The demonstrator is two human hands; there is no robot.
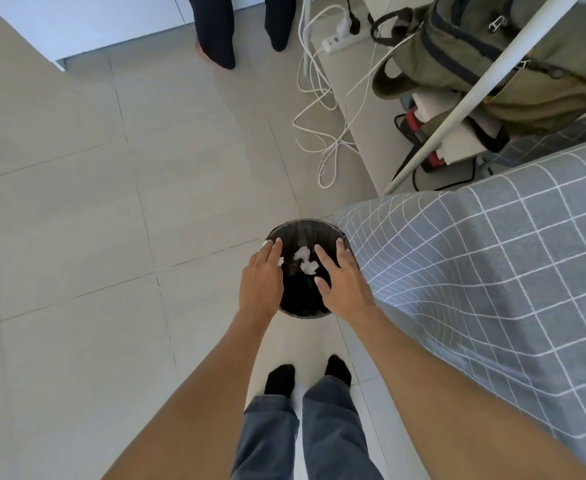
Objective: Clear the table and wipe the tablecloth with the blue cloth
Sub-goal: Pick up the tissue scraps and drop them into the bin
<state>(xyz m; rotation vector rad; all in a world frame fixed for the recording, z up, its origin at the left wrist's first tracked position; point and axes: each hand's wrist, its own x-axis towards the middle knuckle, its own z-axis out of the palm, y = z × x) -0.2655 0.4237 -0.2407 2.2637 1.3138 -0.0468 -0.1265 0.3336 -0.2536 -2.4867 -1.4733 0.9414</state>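
Observation:
A black round bin (300,308) stands on the floor beside the table corner. Crumpled white paper scraps (306,261) lie inside it. My left hand (263,275) hovers over the bin's left rim with straight fingers, and a small white scrap shows under its fingertips. My right hand (340,278) is spread over the right side of the bin, holding nothing. The grey checked tablecloth (492,258) drapes over the table at the right. The blue cloth is not in view.
White cables (322,133) and a power strip (336,39) lie on the floor beyond the bin. A green backpack (492,57) sits behind a white pole (475,91). Another person's legs (215,32) stand at the top. My feet are just behind the bin.

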